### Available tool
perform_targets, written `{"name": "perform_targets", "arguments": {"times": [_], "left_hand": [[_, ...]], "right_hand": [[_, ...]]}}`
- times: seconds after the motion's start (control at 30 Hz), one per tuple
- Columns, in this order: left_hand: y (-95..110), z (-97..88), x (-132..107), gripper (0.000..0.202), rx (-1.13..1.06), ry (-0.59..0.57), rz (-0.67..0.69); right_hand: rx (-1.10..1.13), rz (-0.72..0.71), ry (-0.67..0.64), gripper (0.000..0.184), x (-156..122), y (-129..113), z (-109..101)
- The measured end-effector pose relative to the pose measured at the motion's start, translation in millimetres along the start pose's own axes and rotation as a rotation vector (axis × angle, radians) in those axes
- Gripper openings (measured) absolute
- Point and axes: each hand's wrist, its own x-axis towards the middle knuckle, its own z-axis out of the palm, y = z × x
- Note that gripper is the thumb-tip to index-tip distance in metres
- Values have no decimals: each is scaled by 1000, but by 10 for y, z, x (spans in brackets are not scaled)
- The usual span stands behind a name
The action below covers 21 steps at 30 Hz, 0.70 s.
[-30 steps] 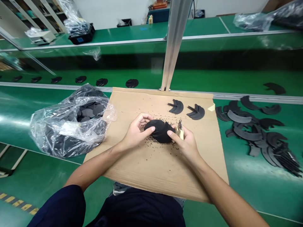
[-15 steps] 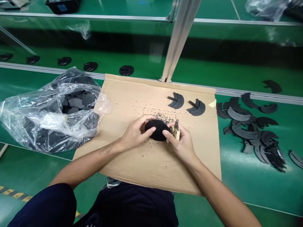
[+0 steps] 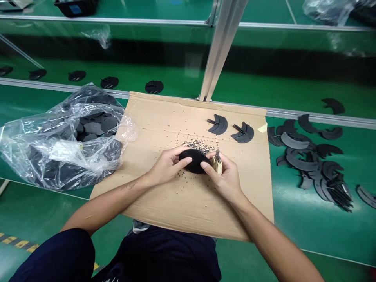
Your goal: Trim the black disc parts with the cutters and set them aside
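Note:
My left hand (image 3: 166,166) grips a rounded black foam piece (image 3: 192,161) from the left, with its fingers curled over the top. My right hand (image 3: 225,178) holds small pliers with tan grips (image 3: 217,164) and presses against the piece's right end. The pliers' tips are small and partly hidden by my fingers. Black crumbs (image 3: 196,147) lie scattered on the brown cardboard sheet (image 3: 164,199) under my hands. Two fanned black pieces with metal pins (image 3: 217,125) sit farther up the sheet.
To the left, a clear plastic bag (image 3: 63,152) holds black discs. A heap of black curved pieces (image 3: 308,160) lies on the green bench at right. Several black discs (image 3: 109,82) stand in a row beyond a metal rail (image 3: 64,88), near an aluminium post (image 3: 220,51).
The view has shifted, moving the bench, bag and sheet left and up in the picture. My hands stay together on the black piece, and the pliers sit slightly closer to it.

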Motion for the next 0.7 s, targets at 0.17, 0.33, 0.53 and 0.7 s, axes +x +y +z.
{"name": "perform_targets", "arguments": {"times": [0.17, 0.33, 0.53, 0.7], "left_hand": [[7, -21, -13, 28, 79, 7, 34], [46, -50, -15, 26, 201, 12, 87], [72, -48, -23, 26, 267, 26, 106], [86, -64, -26, 25, 339, 18, 151]], "right_hand": [[-39, -19, 3, 32, -11, 9, -2], [-53, -33, 8, 28, -15, 9, 3], [-81, -57, 16, 29, -23, 22, 8], [-117, -84, 14, 28, -24, 48, -2]]}}
